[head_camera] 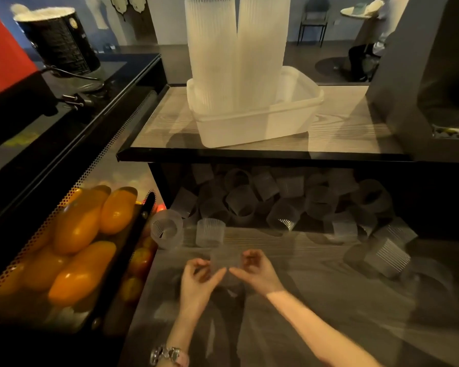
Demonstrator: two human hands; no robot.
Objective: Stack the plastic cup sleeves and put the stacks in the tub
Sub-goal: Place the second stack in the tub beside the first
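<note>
Plastic cup sleeves: two tall stacks (236, 51) already stand in the tub (263, 125) at upper centre of the frame, while a loose heap waits below.

The loose sleeves (289, 200) lie tumbled under the shelf across the middle of the frame, so by the look of it most of the work remains. At lower centre the left hand (199, 282) and right hand (255, 268) both curl their fingers round one faint, blurred clear sleeve (224, 260) held between them, above the wooden counter (316, 313).
</note>
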